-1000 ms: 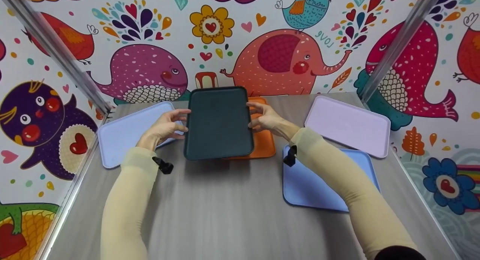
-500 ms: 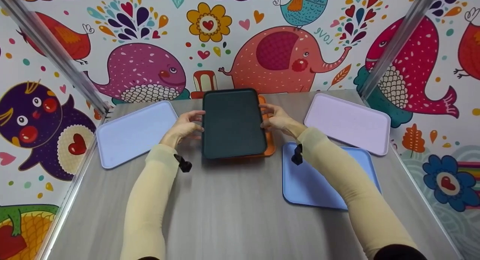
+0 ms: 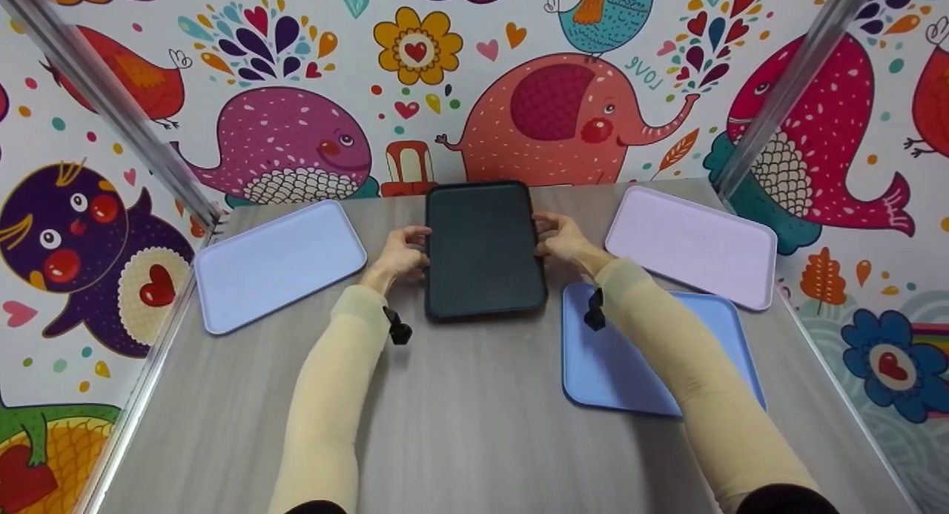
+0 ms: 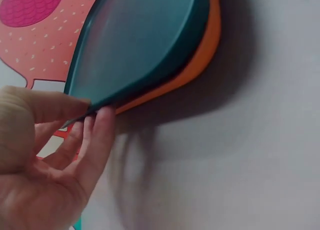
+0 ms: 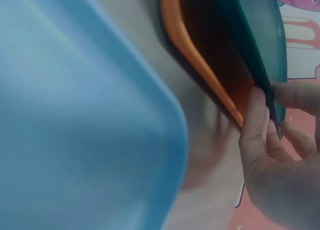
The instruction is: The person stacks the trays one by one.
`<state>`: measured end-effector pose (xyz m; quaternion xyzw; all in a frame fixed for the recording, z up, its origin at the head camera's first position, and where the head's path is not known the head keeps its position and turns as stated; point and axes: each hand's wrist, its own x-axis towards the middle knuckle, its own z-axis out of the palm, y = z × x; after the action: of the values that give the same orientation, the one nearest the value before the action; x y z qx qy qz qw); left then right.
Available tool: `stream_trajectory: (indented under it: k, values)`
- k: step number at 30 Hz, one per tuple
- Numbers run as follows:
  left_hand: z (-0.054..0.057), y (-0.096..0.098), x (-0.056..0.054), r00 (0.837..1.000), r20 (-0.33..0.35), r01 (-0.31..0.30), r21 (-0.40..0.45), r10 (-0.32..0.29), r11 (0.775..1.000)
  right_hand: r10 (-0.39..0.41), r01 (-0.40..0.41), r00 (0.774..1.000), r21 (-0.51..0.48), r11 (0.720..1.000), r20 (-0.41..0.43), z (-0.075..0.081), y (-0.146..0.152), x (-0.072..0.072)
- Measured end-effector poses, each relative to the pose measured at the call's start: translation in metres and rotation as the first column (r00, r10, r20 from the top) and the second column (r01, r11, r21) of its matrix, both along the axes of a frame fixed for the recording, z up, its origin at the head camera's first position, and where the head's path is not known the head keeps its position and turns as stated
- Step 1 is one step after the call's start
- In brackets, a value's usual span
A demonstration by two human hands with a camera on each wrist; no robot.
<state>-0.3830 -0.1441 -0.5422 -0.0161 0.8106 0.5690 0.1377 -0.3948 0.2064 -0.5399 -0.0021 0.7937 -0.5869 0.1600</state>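
Note:
A dark green tray point(image 3: 485, 251) is held between both hands at the back middle of the table. My left hand point(image 3: 405, 254) pinches its left edge, thumb on the rim and fingers beneath, as the left wrist view shows. On the opposite edge my right hand point(image 3: 562, 239) pinches the rim the same way. Directly under the green tray lies an orange tray point(image 4: 200, 65), hidden in the head view. In the right wrist view a gap shows between the orange tray point(image 5: 187, 45) and the green one, which tilts above it.
A pale blue tray point(image 3: 278, 265) lies at the left. At the right are a lilac tray point(image 3: 689, 247) and, nearer, a blue tray point(image 3: 615, 366) partly under the right forearm. The patterned wall point(image 3: 415, 128) stands behind the grey table point(image 3: 460, 425).
Both hands have carried the green tray to the right and lowered it over the orange tray. The orange tray, visible at the right before, is now covered in the head view.

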Motion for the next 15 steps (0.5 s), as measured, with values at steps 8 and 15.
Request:
stream_trajectory:
  k: [8, 15]
  values:
    - [-0.009, 0.009, 0.001, 0.998, -0.058, -0.034, -0.060, 0.031, 0.998, -0.055, 0.055, 0.998, 0.001, 0.998, -0.013, -0.011, -0.003, -0.001]
    - [-0.012, 0.013, -0.002, 0.996, -0.087, -0.035, -0.150, 0.022, 0.988, -0.076, 0.077, 0.997, 0.034, 0.996, -0.033, -0.018, -0.003, -0.003]
